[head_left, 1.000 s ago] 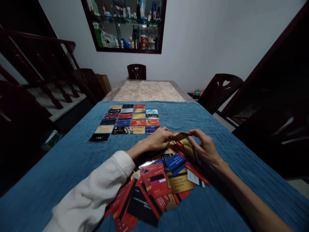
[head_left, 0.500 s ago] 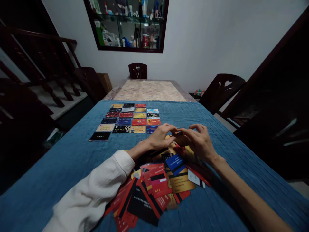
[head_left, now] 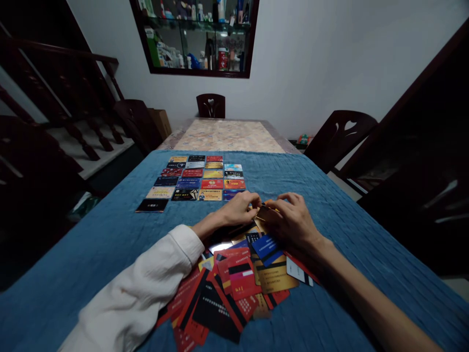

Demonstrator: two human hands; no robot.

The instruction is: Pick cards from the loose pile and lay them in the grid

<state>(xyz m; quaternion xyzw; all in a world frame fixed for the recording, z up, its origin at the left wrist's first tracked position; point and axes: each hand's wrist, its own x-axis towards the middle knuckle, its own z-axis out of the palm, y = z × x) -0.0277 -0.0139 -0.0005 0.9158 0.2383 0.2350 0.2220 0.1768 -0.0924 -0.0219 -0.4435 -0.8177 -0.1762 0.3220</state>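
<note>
Above the far end of a loose pile of plastic cards, my left hand (head_left: 240, 209) and my right hand (head_left: 296, 220) meet at a dark brownish card (head_left: 267, 214). The right fingers are closed round it, and the left thumb and fingers pinch at its left edge. Fingers cover part of that card, so its face cannot be read. Below the hands lie overlapping cards: a blue card (head_left: 268, 249), a gold card (head_left: 278, 277), a pink-red card (head_left: 244, 281), a black card (head_left: 216, 313) and a white card (head_left: 298, 271).
To the left, beyond the pile, several cards lie in neat rows, with a black card (head_left: 152, 205) at the near left corner. A blue cloth (head_left: 110, 234) covers the near table. Chairs (head_left: 340, 134) stand around it, and a glass-shelved cabinet (head_left: 198, 74) is set in the wall.
Both hands have come slightly lower and nearer the pile, the right one shifting left. The card between them shows more plainly now. A shiny card surface shows beside the left wrist.
</note>
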